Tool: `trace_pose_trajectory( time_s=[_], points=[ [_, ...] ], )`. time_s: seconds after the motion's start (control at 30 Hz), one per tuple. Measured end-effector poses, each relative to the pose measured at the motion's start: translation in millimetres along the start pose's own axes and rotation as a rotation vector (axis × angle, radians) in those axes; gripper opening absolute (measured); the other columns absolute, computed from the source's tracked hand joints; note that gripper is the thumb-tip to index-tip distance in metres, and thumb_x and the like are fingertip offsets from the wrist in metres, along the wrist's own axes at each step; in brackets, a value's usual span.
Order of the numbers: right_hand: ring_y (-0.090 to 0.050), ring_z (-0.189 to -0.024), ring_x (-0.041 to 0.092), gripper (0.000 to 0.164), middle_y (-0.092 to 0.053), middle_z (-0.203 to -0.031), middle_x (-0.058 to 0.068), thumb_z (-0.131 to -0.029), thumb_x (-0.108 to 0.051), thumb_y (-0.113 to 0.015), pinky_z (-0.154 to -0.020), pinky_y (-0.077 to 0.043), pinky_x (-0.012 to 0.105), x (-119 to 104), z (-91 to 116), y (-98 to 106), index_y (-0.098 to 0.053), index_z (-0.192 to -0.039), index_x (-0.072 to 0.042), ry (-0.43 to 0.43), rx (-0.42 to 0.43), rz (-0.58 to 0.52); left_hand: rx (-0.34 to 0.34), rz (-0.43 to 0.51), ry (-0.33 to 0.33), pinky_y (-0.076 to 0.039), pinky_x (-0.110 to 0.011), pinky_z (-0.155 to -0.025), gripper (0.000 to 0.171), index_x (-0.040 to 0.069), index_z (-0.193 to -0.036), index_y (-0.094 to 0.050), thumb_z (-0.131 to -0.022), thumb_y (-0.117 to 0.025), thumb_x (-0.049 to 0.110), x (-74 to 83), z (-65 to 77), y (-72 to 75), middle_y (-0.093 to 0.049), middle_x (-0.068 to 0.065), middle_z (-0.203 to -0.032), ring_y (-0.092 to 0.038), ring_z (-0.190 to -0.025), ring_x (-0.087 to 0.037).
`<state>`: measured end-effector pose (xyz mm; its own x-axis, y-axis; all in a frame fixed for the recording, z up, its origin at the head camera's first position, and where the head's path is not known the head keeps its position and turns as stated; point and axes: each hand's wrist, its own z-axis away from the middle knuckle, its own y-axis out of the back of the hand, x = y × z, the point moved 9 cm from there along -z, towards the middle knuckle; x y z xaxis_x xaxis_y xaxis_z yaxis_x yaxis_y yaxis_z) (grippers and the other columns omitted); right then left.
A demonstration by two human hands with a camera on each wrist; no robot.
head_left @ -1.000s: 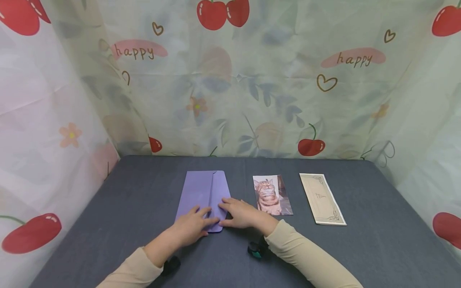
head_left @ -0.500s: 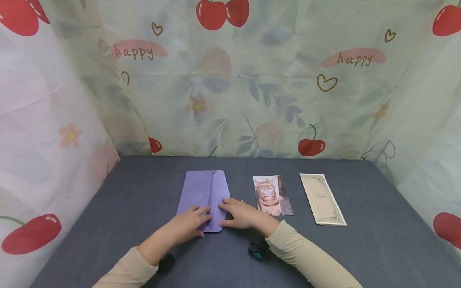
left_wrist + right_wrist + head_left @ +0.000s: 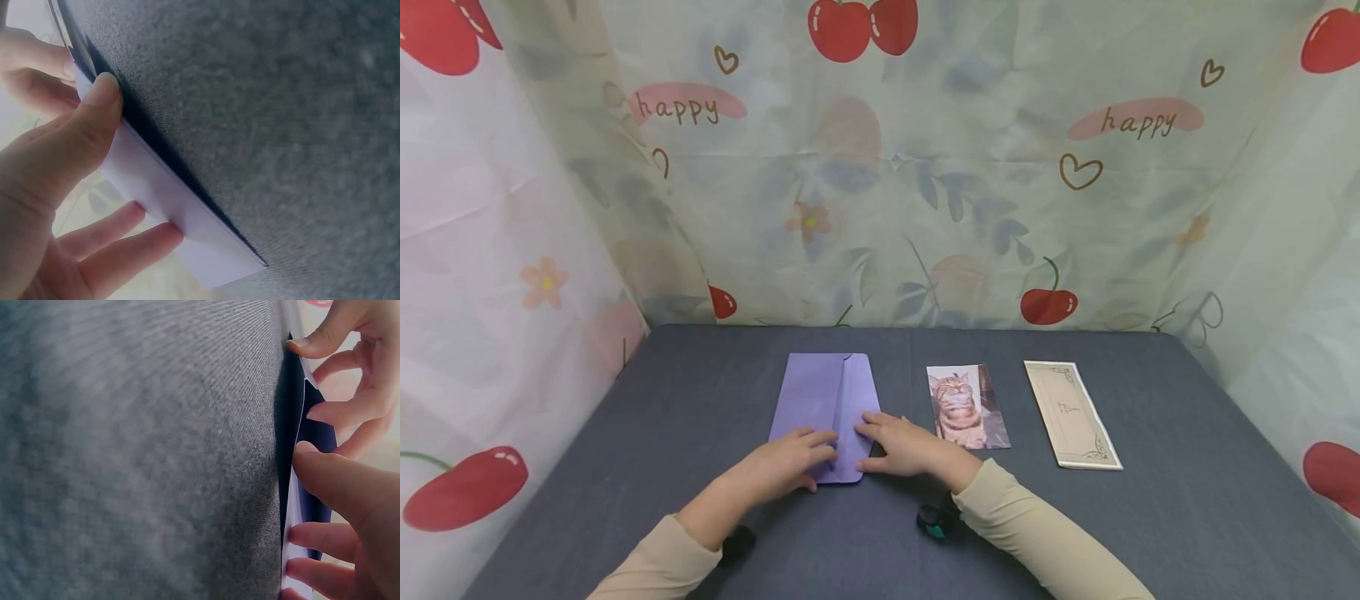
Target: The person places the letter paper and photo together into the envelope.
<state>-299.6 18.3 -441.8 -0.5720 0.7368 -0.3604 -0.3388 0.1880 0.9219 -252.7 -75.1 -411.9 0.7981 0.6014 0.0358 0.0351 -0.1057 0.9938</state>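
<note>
Envelope (image 3: 808, 387): your left hand (image 3: 778, 465) slid leftward across it, loosely spread, baring more flap (image 3: 859, 392).
Flap: your right hand (image 3: 906, 446) rested there, spread, at the envelope's right side.

I see, left to right on table (image 3: 700, 400): envelope (image 3: 812, 392), photo (image 3: 961, 408), card (image 3: 1070, 417). Left hand (image 3: 782, 464), right hand (image 3: 906, 447) on envelope's near half. Curtain (image 3: 895, 183) behind table.

Room on the table (image 3: 700, 383) runs broad from its left edge to a purple envelope (image 3: 812, 392), where left hand (image 3: 778, 462) and right hand (image 3: 904, 447) block the near end. Narrower gaps flank a cat photo (image 3: 957, 408), the right arm (image 3: 1037, 525) barring their near side; past a cream card (image 3: 1071, 417), room reaches the right edge. Printed fabric (image 3: 887, 242) closes the far edge.
</note>
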Motion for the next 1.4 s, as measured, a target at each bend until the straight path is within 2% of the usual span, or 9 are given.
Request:
trace_pose_trajectory(
  time_s=[0.53, 0.83, 1.1, 1.4],
  points=[
    [-0.038, -0.136, 0.031, 0.057, -0.040, -0.145, 0.019, -0.088, -0.038, -0.060, -0.107, -0.031, 0.056, -1, 1, 2, -0.050, -0.133, -0.005, 0.028, 0.031, -0.007, 0.010, 0.007, -0.011, -0.051, -0.035, -0.084, 0.033, 0.014, -0.097, -0.059, -0.070, -0.077, 0.015, 1.3, -0.3, -0.6, -0.060, -0.010, -0.121, -0.060, -0.103, -0.028],
    [-0.047, -0.129, 0.033, 0.048, -0.050, -0.137, 0.019, -0.089, -0.031, -0.061, -0.106, -0.038, 0.045, 0, 7, 16, -0.056, -0.127, -0.003, 0.080, 0.129, -0.038, -0.013, 0.023, 0.002, -0.051, -0.038, -0.086, 0.033, 0.014, -0.100, -0.060, -0.072, -0.076, 0.015, 0.1, -1.1, -3.2, -0.059, -0.010, -0.123, -0.059, -0.107, -0.029],
    [-0.052, -0.123, 0.032, 0.043, -0.055, -0.130, 0.021, -0.089, -0.027, -0.060, -0.102, -0.042, 0.045, 6, 19, 28, -0.058, -0.123, -0.001, 0.134, 0.224, -0.066, 0.004, 0.011, -0.009, -0.050, -0.037, -0.086, 0.033, 0.015, -0.099, -0.060, -0.070, -0.077, 0.014, 0.2, -0.6, -1.9, -0.059, -0.010, -0.122, -0.059, -0.105, -0.028],
    [-0.055, -0.119, 0.030, 0.039, -0.060, -0.124, 0.016, -0.090, -0.025, -0.059, -0.101, -0.042, 0.045, 23, 36, 39, -0.059, -0.121, -0.001, 0.119, 0.307, -0.090, 0.032, 0.020, -0.023, -0.049, -0.035, -0.085, 0.034, 0.014, -0.098, -0.060, -0.068, -0.077, 0.013, 1.7, 1.1, 0.1, -0.060, -0.010, -0.120, -0.059, -0.104, -0.028]
  ],
)
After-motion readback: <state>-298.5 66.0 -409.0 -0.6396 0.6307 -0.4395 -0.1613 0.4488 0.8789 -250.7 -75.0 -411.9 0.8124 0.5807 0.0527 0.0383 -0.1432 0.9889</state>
